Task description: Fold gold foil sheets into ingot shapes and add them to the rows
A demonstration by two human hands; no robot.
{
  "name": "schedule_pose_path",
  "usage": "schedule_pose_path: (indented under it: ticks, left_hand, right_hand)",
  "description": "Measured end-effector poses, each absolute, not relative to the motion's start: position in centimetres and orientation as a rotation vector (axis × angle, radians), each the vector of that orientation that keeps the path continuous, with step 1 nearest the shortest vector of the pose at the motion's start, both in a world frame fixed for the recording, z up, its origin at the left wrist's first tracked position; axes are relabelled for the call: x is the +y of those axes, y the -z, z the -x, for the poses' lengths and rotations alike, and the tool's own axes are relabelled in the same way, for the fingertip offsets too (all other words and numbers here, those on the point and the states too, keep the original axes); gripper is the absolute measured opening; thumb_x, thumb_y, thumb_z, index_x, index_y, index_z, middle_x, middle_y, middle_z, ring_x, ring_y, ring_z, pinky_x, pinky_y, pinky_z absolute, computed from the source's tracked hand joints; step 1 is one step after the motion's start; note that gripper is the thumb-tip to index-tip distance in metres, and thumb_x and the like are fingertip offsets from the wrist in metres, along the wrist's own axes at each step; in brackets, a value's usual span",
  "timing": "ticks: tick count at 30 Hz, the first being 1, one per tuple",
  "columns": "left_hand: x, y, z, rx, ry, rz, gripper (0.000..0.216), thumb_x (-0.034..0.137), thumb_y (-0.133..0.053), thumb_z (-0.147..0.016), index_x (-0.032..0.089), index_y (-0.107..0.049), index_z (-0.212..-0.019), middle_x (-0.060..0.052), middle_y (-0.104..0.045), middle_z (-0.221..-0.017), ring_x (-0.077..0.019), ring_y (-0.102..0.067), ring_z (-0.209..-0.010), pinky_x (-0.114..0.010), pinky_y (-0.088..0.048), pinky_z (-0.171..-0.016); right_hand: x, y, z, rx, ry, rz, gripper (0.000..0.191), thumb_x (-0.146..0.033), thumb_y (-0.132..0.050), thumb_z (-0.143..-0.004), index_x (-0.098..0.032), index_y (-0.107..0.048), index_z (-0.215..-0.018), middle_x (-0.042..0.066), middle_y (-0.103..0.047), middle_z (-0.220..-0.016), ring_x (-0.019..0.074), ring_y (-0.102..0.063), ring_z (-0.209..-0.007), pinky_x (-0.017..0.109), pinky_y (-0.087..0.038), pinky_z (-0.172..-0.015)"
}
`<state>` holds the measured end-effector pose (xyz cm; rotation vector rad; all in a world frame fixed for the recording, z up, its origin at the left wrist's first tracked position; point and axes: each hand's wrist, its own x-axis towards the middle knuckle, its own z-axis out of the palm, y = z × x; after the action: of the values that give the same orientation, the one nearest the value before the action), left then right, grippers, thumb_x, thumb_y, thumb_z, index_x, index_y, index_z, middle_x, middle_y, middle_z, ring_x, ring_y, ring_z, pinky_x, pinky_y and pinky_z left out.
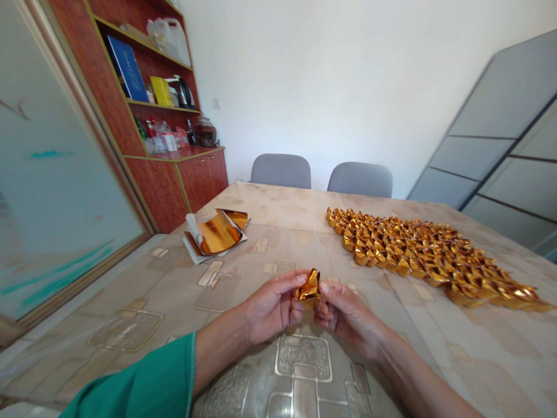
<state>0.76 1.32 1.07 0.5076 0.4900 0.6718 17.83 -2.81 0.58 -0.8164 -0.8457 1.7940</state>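
Observation:
A small folded piece of gold foil paper (308, 288) is pinched between both my hands above the table. My left hand (272, 305) grips its left side with thumb and fingers closed. My right hand (343, 313) holds the right side, fingers curled in. A stack of flat gold foil sheets (217, 232) lies to the left on the patterned tablecloth (130, 331). Rows of several finished gold folded pieces (426, 252) cover the right part of the table.
Two grey chairs (281, 170) (360, 179) stand at the table's far edge. A red-brown cabinet with shelves (174, 168) of bottles and boxes is at the back left. Grey panels (500, 133) lean against the right wall.

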Motion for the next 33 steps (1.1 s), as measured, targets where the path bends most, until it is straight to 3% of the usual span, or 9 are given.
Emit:
schedule_pose_path:
  ticks: [11,18,22,25,30,33]
  left_hand:
    - [0.9,-1.6,-0.9,0.417,-0.698,-0.579,0.015,0.021,-0.07,-0.083,0.017,-0.065,-0.097,-0.002,-0.066,-0.083,-0.007,-0.058,-0.053,-0.017,-0.047,-0.05]
    - [0.8,-1.7,-1.0,0.412,-0.696,-0.524,0.019,0.016,-0.067,-0.083,0.016,-0.063,-0.102,-0.004,-0.066,-0.086,-0.0085,-0.061,-0.057,-0.02,-0.049,-0.057]
    - [0.9,-1.5,-1.0,0.46,-0.699,-0.594,0.037,0.005,-0.067,-0.077,0.017,-0.06,-0.111,-0.003,-0.066,-0.08,-0.0077,-0.06,-0.056,-0.019,-0.047,-0.058]
    - [0.5,-1.6,-1.1,0.473,-0.715,-0.737,0.052,0.002,-0.07,-0.07,0.02,-0.058,-0.117,-0.003,-0.067,-0.088,-0.0077,-0.06,-0.061,-0.019,-0.046,-0.059]
    - [0.0,-1.6,-1.5,0.542,-0.83,-0.967,0.054,0.014,-0.08,-0.067,0.02,-0.06,-0.118,-0.006,-0.065,-0.109,-0.014,-0.063,-0.083,-0.022,-0.046,-0.065]
    - [0.3,-1.4,-1.7,0.625,-0.922,-1.09,0.044,0.024,-0.077,-0.073,0.018,-0.063,-0.114,-0.006,-0.065,-0.103,-0.0119,-0.059,-0.074,-0.023,-0.045,-0.062]
  right_hand:
    - [-2.4,-0.1,-17.8,-0.628,-1.822,0.779,0.029,-0.038,-0.084,-0.071,-0.016,-0.065,-0.073,-0.007,-0.044,-0.051,0.0055,-0.029,-0.047,0.019,-0.025,-0.048]
    - [-2.4,-0.4,-17.7,-0.618,-1.746,0.8,0.035,-0.037,-0.088,-0.064,-0.016,-0.061,-0.064,-0.006,-0.047,-0.051,0.0057,-0.032,-0.047,0.02,-0.026,-0.047]
    - [-2.4,-0.3,-17.6,-0.631,-1.73,0.791,0.036,-0.04,-0.086,-0.067,-0.016,-0.06,-0.065,-0.007,-0.046,-0.051,0.0058,-0.032,-0.047,0.02,-0.026,-0.047]
    - [-2.4,-0.1,-17.6,-0.648,-1.721,0.784,0.038,-0.043,-0.082,-0.071,-0.017,-0.057,-0.064,-0.007,-0.044,-0.051,0.0061,-0.031,-0.047,0.02,-0.027,-0.047]
    - [-2.3,0.1,-17.5,-0.744,-1.682,0.813,0.04,-0.047,-0.079,-0.074,-0.017,-0.053,-0.064,-0.007,-0.042,-0.052,0.0063,-0.031,-0.047,0.021,-0.027,-0.048]
    - [-2.2,0.0,-17.5,-0.889,-1.559,0.895,0.038,-0.048,-0.078,-0.074,-0.018,-0.056,-0.07,-0.007,-0.044,-0.056,0.0066,-0.032,-0.049,0.02,-0.028,-0.048]
